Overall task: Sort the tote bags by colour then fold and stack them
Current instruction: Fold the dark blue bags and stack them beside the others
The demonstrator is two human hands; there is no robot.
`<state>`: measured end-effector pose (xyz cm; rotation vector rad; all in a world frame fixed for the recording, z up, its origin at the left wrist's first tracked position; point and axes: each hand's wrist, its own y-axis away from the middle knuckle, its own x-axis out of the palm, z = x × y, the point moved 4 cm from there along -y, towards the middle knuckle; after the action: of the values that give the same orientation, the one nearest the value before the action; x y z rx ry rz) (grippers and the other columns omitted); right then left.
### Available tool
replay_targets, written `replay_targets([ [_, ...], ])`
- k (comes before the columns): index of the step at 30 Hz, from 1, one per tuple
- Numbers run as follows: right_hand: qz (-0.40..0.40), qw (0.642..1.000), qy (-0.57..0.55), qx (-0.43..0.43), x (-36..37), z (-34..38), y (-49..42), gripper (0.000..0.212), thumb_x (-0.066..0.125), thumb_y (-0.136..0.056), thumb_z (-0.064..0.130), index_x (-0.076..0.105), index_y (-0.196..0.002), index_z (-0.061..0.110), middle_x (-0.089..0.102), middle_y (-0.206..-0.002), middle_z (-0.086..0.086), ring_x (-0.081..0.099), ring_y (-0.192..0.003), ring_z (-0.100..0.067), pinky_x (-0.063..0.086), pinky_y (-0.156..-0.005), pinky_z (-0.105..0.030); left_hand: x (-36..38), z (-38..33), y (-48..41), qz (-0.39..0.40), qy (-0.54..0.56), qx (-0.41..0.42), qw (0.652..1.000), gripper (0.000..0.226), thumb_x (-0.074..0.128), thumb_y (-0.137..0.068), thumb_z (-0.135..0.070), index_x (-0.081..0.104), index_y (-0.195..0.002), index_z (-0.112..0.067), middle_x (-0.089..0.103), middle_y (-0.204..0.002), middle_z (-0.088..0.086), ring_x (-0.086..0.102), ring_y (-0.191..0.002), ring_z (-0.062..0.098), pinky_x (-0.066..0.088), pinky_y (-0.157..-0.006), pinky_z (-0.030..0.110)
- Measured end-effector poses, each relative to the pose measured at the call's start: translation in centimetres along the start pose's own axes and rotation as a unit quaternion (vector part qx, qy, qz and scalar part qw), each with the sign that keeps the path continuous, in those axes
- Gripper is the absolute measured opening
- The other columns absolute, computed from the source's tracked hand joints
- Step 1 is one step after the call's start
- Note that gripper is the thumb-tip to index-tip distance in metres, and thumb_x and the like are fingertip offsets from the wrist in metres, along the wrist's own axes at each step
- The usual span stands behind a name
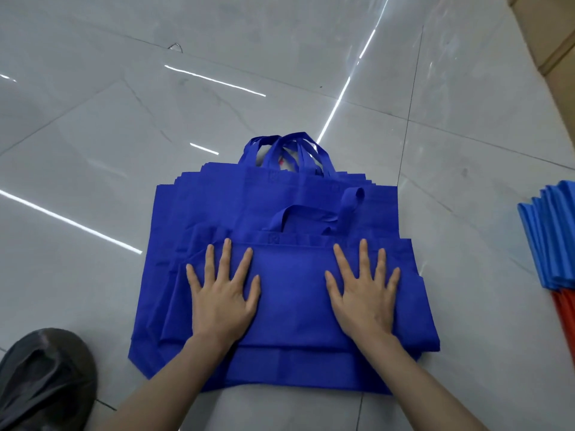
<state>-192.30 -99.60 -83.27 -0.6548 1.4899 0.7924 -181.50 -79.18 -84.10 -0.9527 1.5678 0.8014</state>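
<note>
Two hands press flat on a royal-blue tote bag (pixel 292 293) atop a stack (pixel 217 206) of like bags on a pale tiled floor (pixel 155 104). The left hand (pixel 222 290) lies spread-fingered on the bag's left part, the right hand (pixel 364 290) likewise on its right, with bare cloth between them. The bag's handles (pixel 311 216) lie beyond the fingertips. Light-blue bags (pixel 553 237) and red bags (pixel 566 309) lie well apart at the right edge.

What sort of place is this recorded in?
Likely an indoor workroom or storeroom floor: glossy grey tiles, a pile of dark blue tote bags spread on them, and what look like cardboard boxes at the far right.
</note>
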Motion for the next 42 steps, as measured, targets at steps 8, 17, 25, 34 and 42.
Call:
replay_targets([
  [8,0.04,0.996,-0.004,-0.085,-1.0,-2.9,-0.2,0.084,-0.04,-0.06,0.071,-0.023,-0.137,0.043,-0.015,-0.158,0.007,-0.013,-0.146,-0.019,-0.003,-0.117,-0.038,-1.3,2.0,-1.2,0.017,-0.045,0.069,0.996,0.069,0.01,-0.087,-0.071,0.044,-0.138,-0.038,0.045,-0.143,0.003,0.035,-0.129,0.031,0.024,-0.105,0.058],
  [17,0.034,0.996,-0.028,-0.075,-0.9,-4.1,-0.1,0.074,-0.029,-0.069,0.072,-0.02,-0.137,0.046,-0.015,-0.157,0.008,-0.012,-0.145,-0.016,-0.004,-0.116,-0.035,-2.3,2.4,-4.0,0.019,-0.04,0.071,0.996,0.069,0.015,-0.082,-0.065,0.053,-0.118,-0.02,0.032,-0.151,0.002,0.019,-0.143,0.031,0.013,-0.109,0.06],
  [25,0.015,0.999,-0.033,0.019,-1.2,-5.6,1.4,0.076,-0.009,-0.076,0.07,0.002,-0.147,0.045,0.006,-0.16,-0.002,0.013,-0.143,-0.034,0.012,-0.116,-0.045,-2.3,3.5,-3.2,-0.032,-0.06,0.077,0.995,0.062,0.022,-0.091,-0.052,0.055,-0.128,-0.013,0.054,-0.131,0.012,0.044,-0.127,0.033,0.016,-0.108,0.053],
  [34,-0.141,0.983,-0.119,0.028,-2.9,-2.8,1.8,0.056,0.034,-0.088,0.058,0.06,-0.099,0.01,0.056,-0.104,-0.012,0.053,-0.097,-0.029,0.047,-0.09,-0.046,-1.7,-1.4,-0.5,-0.084,-0.004,0.012,0.996,0.044,0.033,-0.086,-0.045,0.056,-0.089,-0.007,0.052,-0.096,0.016,0.049,-0.102,0.036,0.018,-0.106,0.054],
  [42,0.05,0.978,-0.174,0.108,-4.8,-0.4,-2.0,0.044,0.057,-0.088,0.05,0.054,-0.106,0.01,0.061,-0.106,-0.004,0.051,-0.105,-0.026,0.036,-0.095,-0.034,-1.9,-4.1,-1.7,-0.057,0.081,0.108,0.989,0.045,0.026,-0.089,-0.058,0.043,-0.077,-0.018,0.041,-0.076,-0.005,0.041,-0.072,0.018,0.033,-0.091,0.037],
])
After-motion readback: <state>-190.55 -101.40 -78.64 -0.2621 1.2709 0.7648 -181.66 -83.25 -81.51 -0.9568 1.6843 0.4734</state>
